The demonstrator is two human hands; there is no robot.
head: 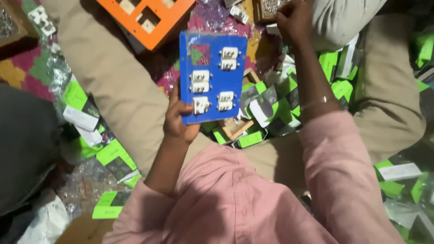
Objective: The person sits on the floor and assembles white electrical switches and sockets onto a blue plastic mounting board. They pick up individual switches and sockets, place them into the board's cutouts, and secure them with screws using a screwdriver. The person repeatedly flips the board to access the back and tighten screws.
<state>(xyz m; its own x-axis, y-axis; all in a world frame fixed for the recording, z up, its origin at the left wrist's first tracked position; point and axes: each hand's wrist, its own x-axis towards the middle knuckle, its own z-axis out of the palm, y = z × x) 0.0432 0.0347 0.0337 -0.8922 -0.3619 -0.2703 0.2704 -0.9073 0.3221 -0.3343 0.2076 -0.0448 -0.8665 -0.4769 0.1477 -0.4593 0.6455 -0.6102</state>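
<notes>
On the floor at left lie green-and-white packets (115, 158). Left hand (178, 119) is clamped on lower-left edge of blue board (212, 77), held up btw the knees: 5 white sockets (200, 81) fitted, 1 cut-out top left still empty. Right hand (294, 18) reaches to small box (266, 9); fingers curled, can't tell if gripping.

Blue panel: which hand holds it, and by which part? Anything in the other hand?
Left hand holds the blue panel by its lower left corner. Right hand reaches into the pile ahead; its grip is unclear.
</notes>
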